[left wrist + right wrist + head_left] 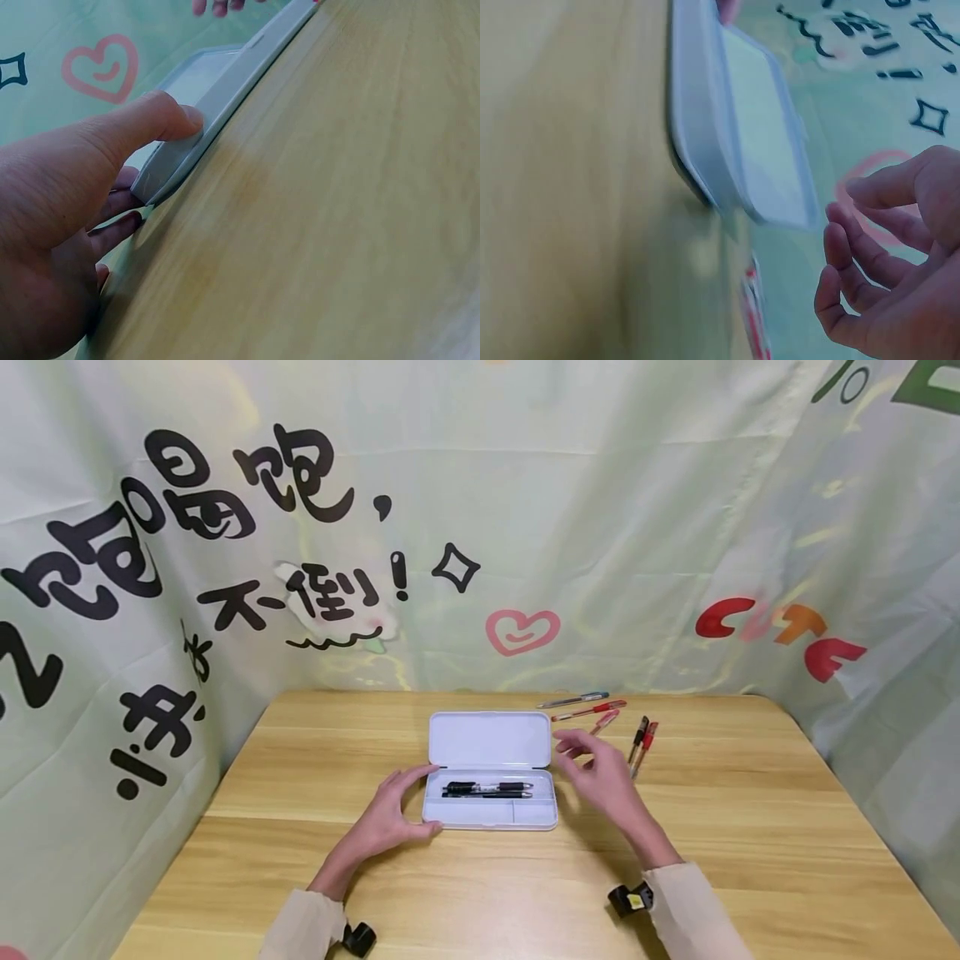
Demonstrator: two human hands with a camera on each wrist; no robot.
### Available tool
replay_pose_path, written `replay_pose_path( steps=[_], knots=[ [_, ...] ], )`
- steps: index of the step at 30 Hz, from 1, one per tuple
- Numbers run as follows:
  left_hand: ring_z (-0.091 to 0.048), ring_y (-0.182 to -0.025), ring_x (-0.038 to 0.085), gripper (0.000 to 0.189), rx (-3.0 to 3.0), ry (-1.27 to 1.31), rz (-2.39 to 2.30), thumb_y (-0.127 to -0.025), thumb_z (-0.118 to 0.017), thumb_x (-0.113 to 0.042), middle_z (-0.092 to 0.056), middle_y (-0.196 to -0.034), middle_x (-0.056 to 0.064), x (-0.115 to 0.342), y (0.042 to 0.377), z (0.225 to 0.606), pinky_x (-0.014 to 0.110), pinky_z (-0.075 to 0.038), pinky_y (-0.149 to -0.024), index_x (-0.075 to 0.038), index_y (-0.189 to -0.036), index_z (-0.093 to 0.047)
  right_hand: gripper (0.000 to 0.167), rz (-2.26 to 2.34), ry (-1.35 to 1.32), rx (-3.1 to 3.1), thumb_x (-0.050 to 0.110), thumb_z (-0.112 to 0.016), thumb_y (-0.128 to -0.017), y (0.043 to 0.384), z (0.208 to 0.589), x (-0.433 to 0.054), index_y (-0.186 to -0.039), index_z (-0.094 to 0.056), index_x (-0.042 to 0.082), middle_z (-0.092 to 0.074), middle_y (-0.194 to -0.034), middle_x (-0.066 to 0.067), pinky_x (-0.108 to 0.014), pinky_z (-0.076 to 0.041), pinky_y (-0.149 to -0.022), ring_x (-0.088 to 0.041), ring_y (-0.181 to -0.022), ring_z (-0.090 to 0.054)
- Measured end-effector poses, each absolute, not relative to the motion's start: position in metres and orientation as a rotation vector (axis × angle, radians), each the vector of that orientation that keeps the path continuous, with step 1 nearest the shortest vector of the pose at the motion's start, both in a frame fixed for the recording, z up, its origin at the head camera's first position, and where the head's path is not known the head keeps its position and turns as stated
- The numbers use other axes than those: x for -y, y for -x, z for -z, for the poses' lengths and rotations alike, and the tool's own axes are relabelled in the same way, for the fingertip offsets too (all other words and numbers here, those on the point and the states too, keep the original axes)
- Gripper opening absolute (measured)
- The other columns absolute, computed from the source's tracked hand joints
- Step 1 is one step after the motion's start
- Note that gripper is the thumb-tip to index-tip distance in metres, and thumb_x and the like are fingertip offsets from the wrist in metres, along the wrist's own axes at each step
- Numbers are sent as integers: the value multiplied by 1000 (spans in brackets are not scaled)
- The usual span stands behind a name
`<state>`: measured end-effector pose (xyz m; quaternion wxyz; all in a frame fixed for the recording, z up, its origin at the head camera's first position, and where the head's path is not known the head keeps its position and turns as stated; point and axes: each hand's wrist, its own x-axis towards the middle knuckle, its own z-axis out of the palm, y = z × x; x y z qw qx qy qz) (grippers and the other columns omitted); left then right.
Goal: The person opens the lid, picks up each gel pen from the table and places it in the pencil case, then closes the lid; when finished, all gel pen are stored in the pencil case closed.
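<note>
A white pencil case [468, 816] lies on the table with its lid [489, 739] tipped back. Two black pens [491, 787] rest in its rear compartment, while the front compartments hold nothing. My left hand [386, 817] holds the case by its left end. In the left wrist view, the thumb [176, 120] presses the front wall and the other fingers reach behind the end. My right hand [603, 777] hovers just right of the lid, fingers loosely bent and holding nothing. The right wrist view shows a gap between the thumb and fingers of that hand [900, 262].
Behind my right hand lie a blue-capped pen [573, 700], a red pen [588, 711] and a pink pen [604, 722]. Right of it are a black-capped pen [640, 735] and another red pen [646, 745]. A printed curtain [600, 527] hangs around the wooden table [315, 735].
</note>
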<state>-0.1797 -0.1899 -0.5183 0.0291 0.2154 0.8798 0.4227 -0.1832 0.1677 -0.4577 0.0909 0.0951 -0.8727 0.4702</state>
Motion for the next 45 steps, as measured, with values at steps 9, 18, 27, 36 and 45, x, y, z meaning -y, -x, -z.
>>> replay_pose_path(
  steps=[9,18,27,36,45],
  knots=[
    [-33,-145,44,87,-2720,-646,-1298,-75,-89,-36,-49,-154,9,194,179,522,69,-14,-118,-21,-151,-51,36,-1208,-114,2485,1,-69,-95,188,457,-216,-130,-65,3,-69,-110,-18,-18,-49,-67,-28,-93,-65],
    [-26,-148,47,87,-2702,-612,-1289,-74,-89,-38,-48,-155,9,189,181,518,70,-13,-118,-24,-151,-51,48,-1137,137,2542,6,-68,-95,189,463,-255,-140,-55,-2,-64,-115,-25,-40,-50,-78,-39,-104,-62],
    [-28,-147,46,88,-2715,-625,-1281,-74,-89,-40,-48,-155,9,191,181,520,70,-13,-119,-24,-152,-50,55,-1123,150,2709,10,-66,-96,193,482,-272,-145,-49,-8,-61,-116,-29,-52,-52,-83,-43,-103,-62],
    [-30,-147,45,89,-2715,-627,-1287,-73,-89,-38,-49,-154,9,191,181,520,67,-12,-120,-22,-152,-50,64,-1055,163,2830,13,-66,-94,195,490,-268,-146,-42,-16,-58,-121,-34,-53,-48,-80,-43,-101,-55],
    [-32,-146,44,88,-2724,-659,-1277,-74,-89,-38,-49,-154,10,191,182,520,66,-12,-121,-21,-152,-50,57,-968,216,2857,6,-59,-91,189,489,-271,-142,-46,-17,-53,-120,-39,-48,-46,-66,-45,-95,-52]
  ],
)
